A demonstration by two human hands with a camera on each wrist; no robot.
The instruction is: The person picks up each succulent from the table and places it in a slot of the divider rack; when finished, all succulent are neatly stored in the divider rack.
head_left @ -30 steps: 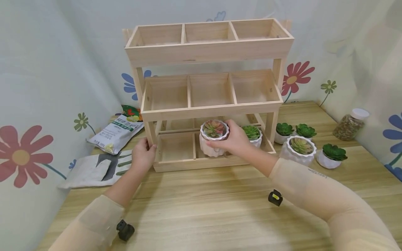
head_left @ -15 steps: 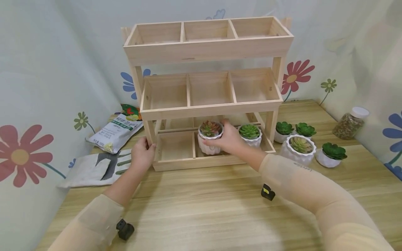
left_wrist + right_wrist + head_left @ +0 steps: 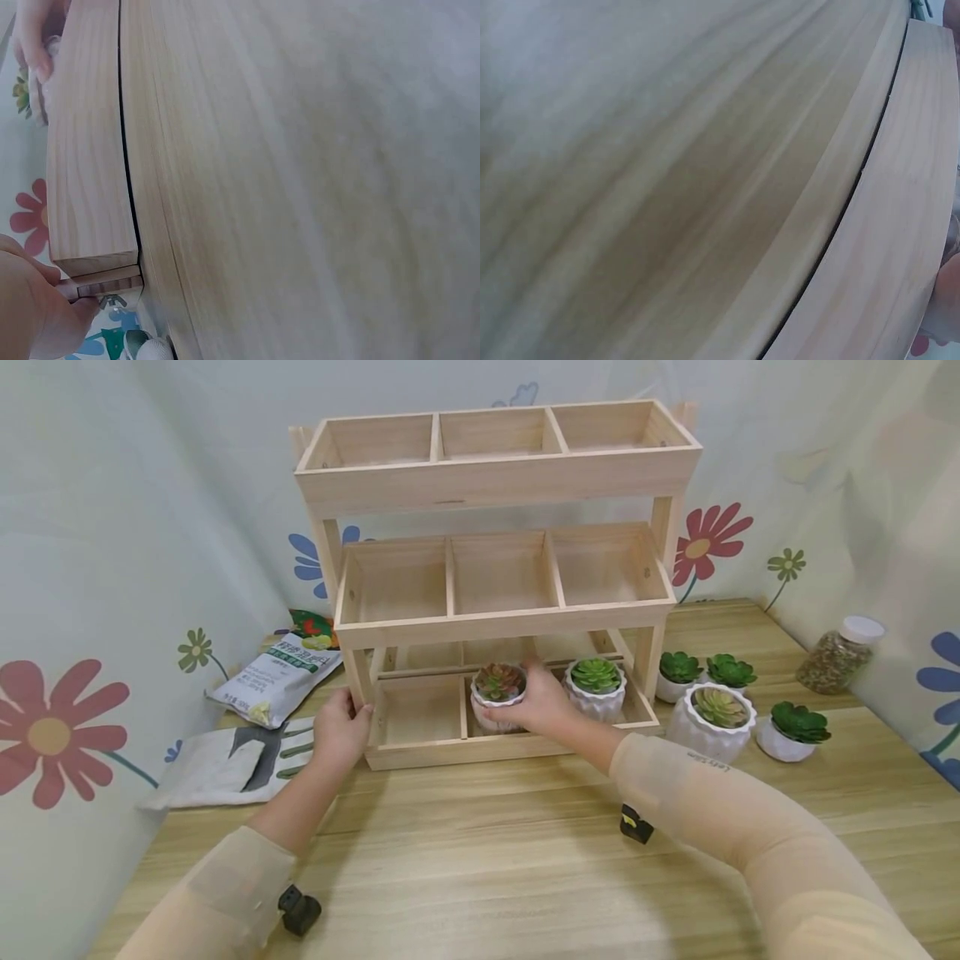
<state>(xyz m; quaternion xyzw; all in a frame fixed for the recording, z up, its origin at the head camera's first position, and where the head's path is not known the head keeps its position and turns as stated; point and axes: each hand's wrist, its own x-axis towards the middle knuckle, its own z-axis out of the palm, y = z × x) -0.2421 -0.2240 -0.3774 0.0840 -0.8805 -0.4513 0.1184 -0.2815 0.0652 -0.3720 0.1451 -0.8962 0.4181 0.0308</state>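
Reddish succulent in white pot (image 3: pixel 491 712): upright, in the bottom tier of the wooden shelf (image 3: pixel 502 620), just right of the left divider; base hidden by the front board. Right hand (image 3: pixel 545 703) grasps the pot from its right side, thumb at the front, fingers behind. Green succulent in white pot (image 3: pixel 596 702) sits to the right in the same tier. Left hand (image 3: pixel 341 731) pinches the shelf's left end between thumb and fingers, low down. Left of shelf: printed bag (image 3: pixel 279 672), gloves (image 3: pixel 217 764). Right of shelf, on the table (image 3: pixel 480 860): pale succulent (image 3: pixel 717 707), three dark green succulents (image 3: pixel 799 723), white-lidded jar (image 3: pixel 835 658).
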